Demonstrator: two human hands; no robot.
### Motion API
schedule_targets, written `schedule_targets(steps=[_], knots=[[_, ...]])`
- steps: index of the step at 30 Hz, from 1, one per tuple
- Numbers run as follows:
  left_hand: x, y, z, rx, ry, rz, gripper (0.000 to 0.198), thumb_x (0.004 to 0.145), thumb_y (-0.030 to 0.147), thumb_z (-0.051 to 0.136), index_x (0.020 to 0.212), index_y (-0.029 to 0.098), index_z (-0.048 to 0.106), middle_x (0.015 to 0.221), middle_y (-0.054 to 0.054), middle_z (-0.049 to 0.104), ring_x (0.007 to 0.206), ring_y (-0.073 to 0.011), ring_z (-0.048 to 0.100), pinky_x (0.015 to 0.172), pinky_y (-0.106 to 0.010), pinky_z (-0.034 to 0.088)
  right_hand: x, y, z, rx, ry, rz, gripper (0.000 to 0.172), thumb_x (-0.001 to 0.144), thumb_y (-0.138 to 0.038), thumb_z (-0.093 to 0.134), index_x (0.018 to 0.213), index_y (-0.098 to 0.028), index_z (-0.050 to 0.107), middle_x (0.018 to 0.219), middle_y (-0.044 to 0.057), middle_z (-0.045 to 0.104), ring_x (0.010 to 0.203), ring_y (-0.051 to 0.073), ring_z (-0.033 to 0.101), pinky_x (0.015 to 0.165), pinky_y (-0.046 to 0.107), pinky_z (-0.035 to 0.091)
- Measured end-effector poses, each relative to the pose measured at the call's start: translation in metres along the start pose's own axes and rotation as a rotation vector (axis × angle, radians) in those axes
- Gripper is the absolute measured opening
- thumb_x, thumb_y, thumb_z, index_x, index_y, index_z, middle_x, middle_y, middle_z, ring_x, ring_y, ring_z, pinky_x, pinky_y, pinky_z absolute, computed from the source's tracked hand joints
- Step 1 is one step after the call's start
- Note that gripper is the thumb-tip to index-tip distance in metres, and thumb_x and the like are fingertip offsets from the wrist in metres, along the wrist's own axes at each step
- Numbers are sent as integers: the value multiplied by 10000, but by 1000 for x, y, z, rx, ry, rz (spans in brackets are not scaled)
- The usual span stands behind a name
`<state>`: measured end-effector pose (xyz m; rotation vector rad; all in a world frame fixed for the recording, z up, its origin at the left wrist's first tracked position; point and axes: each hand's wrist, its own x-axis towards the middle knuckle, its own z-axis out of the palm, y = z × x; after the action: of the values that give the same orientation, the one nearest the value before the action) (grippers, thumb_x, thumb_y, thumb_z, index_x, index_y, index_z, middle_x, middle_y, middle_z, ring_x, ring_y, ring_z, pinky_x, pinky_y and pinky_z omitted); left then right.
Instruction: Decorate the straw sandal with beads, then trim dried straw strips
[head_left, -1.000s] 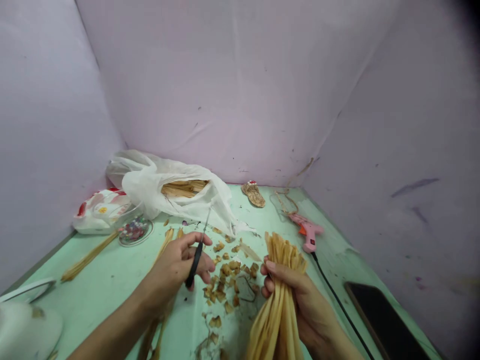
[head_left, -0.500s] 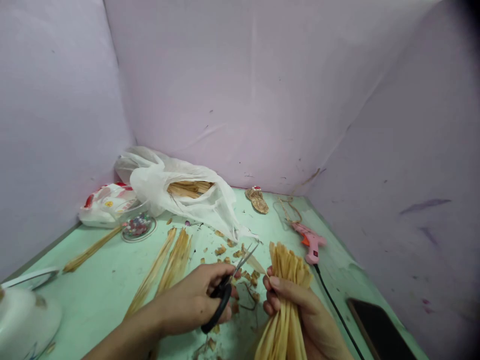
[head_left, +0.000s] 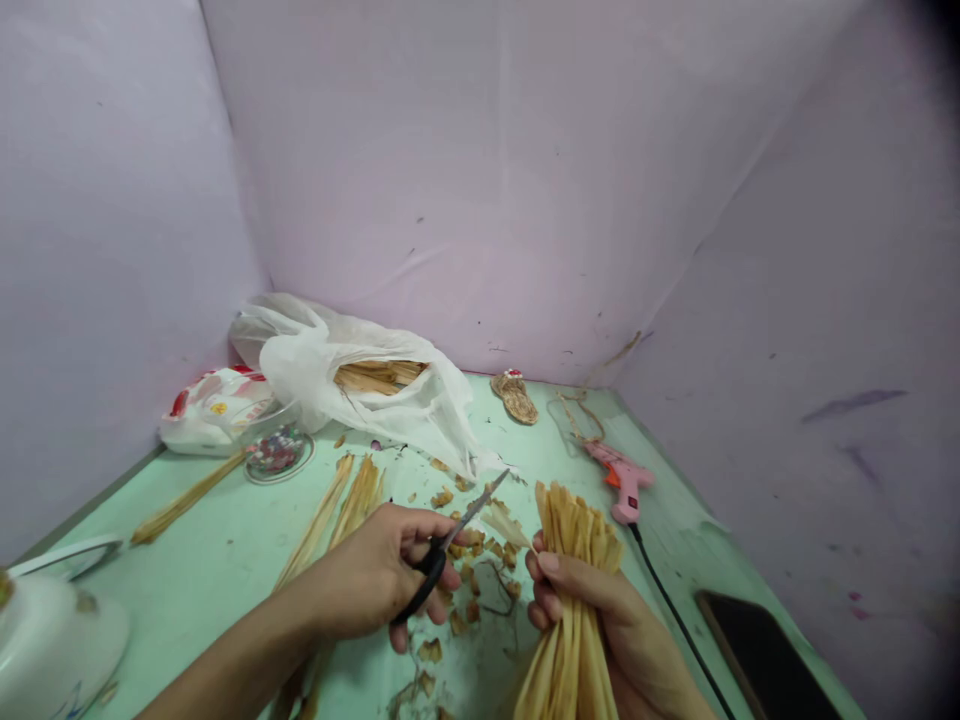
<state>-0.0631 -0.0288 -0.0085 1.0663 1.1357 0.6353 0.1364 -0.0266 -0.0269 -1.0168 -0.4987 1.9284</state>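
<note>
My left hand [head_left: 379,575] grips black-handled scissors [head_left: 448,540], their blades closed and pointing up and right towards a bundle of tan straw strips [head_left: 571,590]. My right hand [head_left: 611,630] is wrapped round that bundle, holding it upright with its cut ends at the top. Small brown cut pieces [head_left: 465,590] lie scattered on the green table [head_left: 217,560] between and below my hands.
A white plastic bag [head_left: 360,385] with more straw lies at the back. Loose straw stalks [head_left: 341,510], a bowl of beads [head_left: 276,452], a small woven sandal [head_left: 516,397], a pink glue gun [head_left: 616,475] with its black cord, and a dark phone [head_left: 765,665] lie around. Lilac walls enclose the table.
The scissors were open beside the bundle's top half a second ago; now their blades are closed and my left hand has drawn slightly left. My right hand keeps the bundle still.
</note>
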Motion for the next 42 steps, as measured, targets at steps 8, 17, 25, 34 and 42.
schedule_targets(steps=[8, 17, 25, 34, 42], knots=[[-13, 21, -69, 600, 650, 137, 272, 655, 287, 585, 908, 190, 554, 564, 39, 571, 481, -131, 538, 474, -222, 390, -4, 1, -3, 20, -79, 135, 161, 518, -156, 811, 599, -125, 676, 421, -30, 516, 446, 82, 515, 507, 191, 475], [4, 4, -92, 1199, 784, -148, 233, 665, 264, 501, 861, 231, 622, 854, -90, 695, 814, -295, 618, 567, -290, 349, 0, -3, -1, 179, -45, 175, 155, 549, -171, 785, 552, -134, 634, 463, -23, 538, 417, 79, 505, 512, 218, 508], [16, -14, -100, 1203, 752, -205, 243, 620, 284, 553, 838, 205, 626, 885, -142, 690, 853, -349, 611, 587, -327, 374, 0, 3, -4, 173, 37, 199, 147, 519, -138, 791, 617, -121, 684, 434, -5, 571, 406, 95, 532, 519, 226, 516], [-16, 24, -58, 429, 569, 55, 337, 617, 255, 627, 932, 208, 516, 482, 86, 468, 396, -75, 391, 394, -175, 263, 1, 9, 4, 39, 22, 216, 198, 470, -170, 821, 609, -88, 706, 520, 45, 659, 454, 108, 586, 483, 197, 489], [2, -10, 38, -288, 369, 95, 431, 518, 200, 734, 835, 223, 443, 604, 74, 562, 473, -81, 496, 414, -168, 368, 0, 25, 16, 33, -175, 139, 369, 528, -215, 789, 865, -91, 703, 737, 103, 723, 618, 198, 660, 658, 341, 517]])
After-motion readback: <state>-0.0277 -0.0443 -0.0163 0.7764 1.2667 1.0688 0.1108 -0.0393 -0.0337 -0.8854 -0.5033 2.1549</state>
